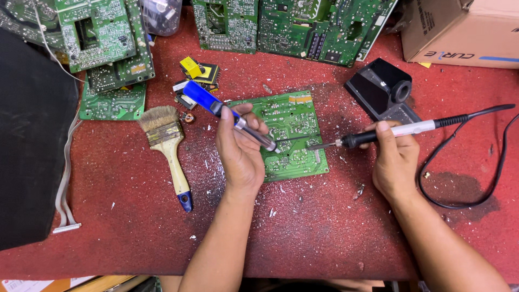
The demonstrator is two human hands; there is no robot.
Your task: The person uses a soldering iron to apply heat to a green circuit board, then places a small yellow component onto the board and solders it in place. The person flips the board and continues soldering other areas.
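Lying flat near the centre of the frame, a green circuit board (pixel 289 135) is being worked on from both sides, solder side up. The tip of a soldering iron (pixel 378 134) is held against the board's right edge, while the nozzle of a blue-handled desoldering pump (pixel 227 112) is set on the board just left of that tip. The work is judged to be in its middle: both tools are applied at one spot, and how many joints have already been cleared or remain cannot be told at this size. Pale flecks are scattered over the red surface (pixel 324 227) around the board.

The left hand (pixel 240 148) is wrapped closed around the pump's metal barrel, thumb laid along its top. The right hand (pixel 394 157) is closed on the iron's pale handle in a pen-like grip, its black cord (pixel 465 203) looping away to the right.

Farther out, a black iron stand (pixel 381 89) is seen at the upper right of the board, a paintbrush (pixel 167 148) with a blue-tipped handle to the left, and yellow components (pixel 197 73) above the pump. More green boards (pixel 286 24) are stacked along the top, a cardboard box (pixel 459 30) sits at the upper right, and a dark object fills the left edge.
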